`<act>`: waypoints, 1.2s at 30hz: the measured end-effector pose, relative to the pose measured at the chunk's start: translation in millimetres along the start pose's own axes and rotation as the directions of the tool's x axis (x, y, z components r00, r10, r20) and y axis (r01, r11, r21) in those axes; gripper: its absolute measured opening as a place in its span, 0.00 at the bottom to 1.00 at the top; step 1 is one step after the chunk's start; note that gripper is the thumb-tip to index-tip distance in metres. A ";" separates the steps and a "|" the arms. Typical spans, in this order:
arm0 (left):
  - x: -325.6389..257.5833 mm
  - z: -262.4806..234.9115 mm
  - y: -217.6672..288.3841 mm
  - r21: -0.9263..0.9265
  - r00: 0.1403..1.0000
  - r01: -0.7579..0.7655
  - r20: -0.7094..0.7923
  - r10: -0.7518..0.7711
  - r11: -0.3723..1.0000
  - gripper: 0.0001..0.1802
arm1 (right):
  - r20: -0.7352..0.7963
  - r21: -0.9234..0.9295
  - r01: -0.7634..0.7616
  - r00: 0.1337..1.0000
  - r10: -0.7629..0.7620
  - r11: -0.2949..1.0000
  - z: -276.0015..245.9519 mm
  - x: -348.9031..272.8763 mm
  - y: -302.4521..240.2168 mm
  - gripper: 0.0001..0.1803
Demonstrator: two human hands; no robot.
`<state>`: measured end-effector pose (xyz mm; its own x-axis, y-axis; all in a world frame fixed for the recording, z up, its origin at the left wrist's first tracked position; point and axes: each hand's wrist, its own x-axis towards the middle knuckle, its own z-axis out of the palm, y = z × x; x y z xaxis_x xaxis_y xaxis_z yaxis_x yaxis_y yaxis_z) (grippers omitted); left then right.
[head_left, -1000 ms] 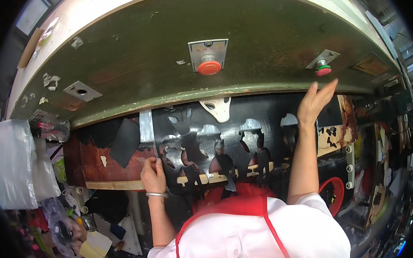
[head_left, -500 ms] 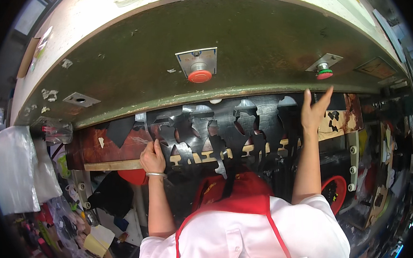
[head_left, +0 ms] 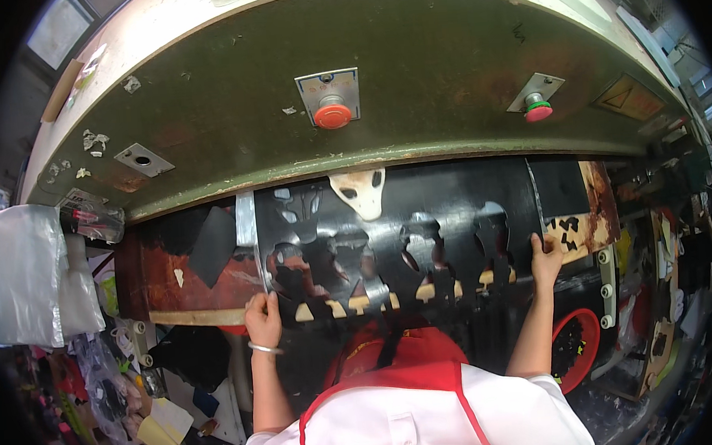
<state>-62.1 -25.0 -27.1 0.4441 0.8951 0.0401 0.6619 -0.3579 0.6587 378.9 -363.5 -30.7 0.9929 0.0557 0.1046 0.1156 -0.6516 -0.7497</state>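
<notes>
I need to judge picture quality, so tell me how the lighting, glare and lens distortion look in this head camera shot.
Head view: strong fisheye bends the green machine head into an arc, with black corners. Light glares softly on the black sheet; the space below the bench is dim. Left hand and right hand at the sheet's edges look sharp, with little blur.

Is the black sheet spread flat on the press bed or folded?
Spread flat: the black sheet lies open across the bed, its cut-out holes showing, left hand and right hand gripping opposite edges.
</notes>
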 end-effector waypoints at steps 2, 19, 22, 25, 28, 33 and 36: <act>-1.6 -9.3 18.0 -0.214 0.983 0.057 -0.159 -0.092 0.975 0.10 | -0.227 0.160 0.074 0.973 -0.037 0.984 7.7 -7.5 -18.6 0.17; 3.6 74.8 167.7 -0.346 0.921 -0.291 0.149 0.359 0.892 0.09 | 0.147 0.055 0.596 0.789 -0.597 0.801 69.1 -152.3 -119.2 0.26; 15.4 49.8 143.9 -0.857 0.972 0.165 0.226 0.068 0.489 0.08 | 0.146 0.078 0.587 0.792 -0.592 0.805 55.5 -166.9 -127.8 0.28; 17.6 29.4 115.6 -0.795 0.994 0.065 0.103 0.029 0.604 0.10 | 0.318 0.168 0.521 0.774 -0.547 0.836 47.1 -194.4 -148.0 0.38; -3.9 17.5 93.4 -0.143 0.965 -0.260 -0.059 0.255 0.955 0.11 | 0.514 0.182 0.613 0.607 -0.606 0.769 57.3 -227.9 -166.6 0.53; -40.6 13.9 74.9 0.252 0.906 -0.406 -0.012 0.422 0.878 0.22 | 0.390 0.285 0.537 0.692 -0.608 0.794 69.8 -241.6 -169.9 0.52; -50.9 9.7 67.5 0.272 0.901 -0.423 0.020 0.434 0.865 0.25 | 0.467 0.579 0.148 0.746 -0.475 0.802 53.8 -221.4 -166.5 0.48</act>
<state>-34.2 -97.2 8.0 0.6992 0.6456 0.3071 0.5486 -0.7600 0.3486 141.3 -226.6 35.7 0.6981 0.7042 0.1290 0.2547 -0.0759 -0.9640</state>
